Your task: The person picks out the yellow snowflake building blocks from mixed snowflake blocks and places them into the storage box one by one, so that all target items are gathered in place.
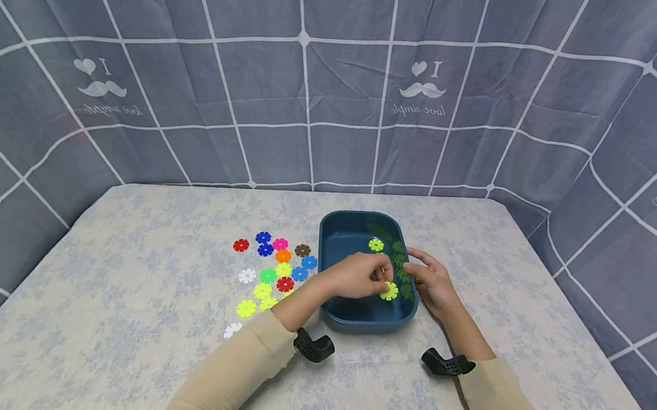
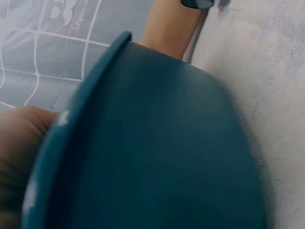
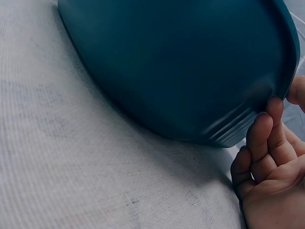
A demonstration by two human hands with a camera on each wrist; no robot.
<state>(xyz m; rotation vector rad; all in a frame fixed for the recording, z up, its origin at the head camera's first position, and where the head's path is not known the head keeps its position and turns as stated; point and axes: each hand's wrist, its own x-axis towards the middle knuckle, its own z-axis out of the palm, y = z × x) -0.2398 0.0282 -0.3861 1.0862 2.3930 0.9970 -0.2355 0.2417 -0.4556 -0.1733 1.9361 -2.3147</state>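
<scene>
A dark teal plastic bin (image 1: 346,318) stands on the table. Over its inside, my left hand (image 1: 357,276) pinches a yellow-green notched plastic disc (image 1: 389,292) between thumb and fingers. Another yellow-green disc (image 1: 376,245) shows in the bin beyond that hand, and darker green notched shapes run along the right inner wall. At the right rim, my right hand (image 1: 431,284) grips the edge; in the right wrist view its fingertips (image 3: 261,125) press the outer wall under the rim. The bin's wall hides most of the left hand (image 2: 21,138) in the left wrist view.
Left of the bin lie several loose notched discs: red (image 1: 241,245), dark blue (image 1: 263,237), pink (image 1: 280,244), orange (image 1: 283,256), brown (image 1: 302,250), white (image 1: 247,275), green (image 1: 268,276) and yellow-green (image 1: 246,308). A grey checked curtain (image 1: 342,85) hangs behind the table (image 1: 109,315).
</scene>
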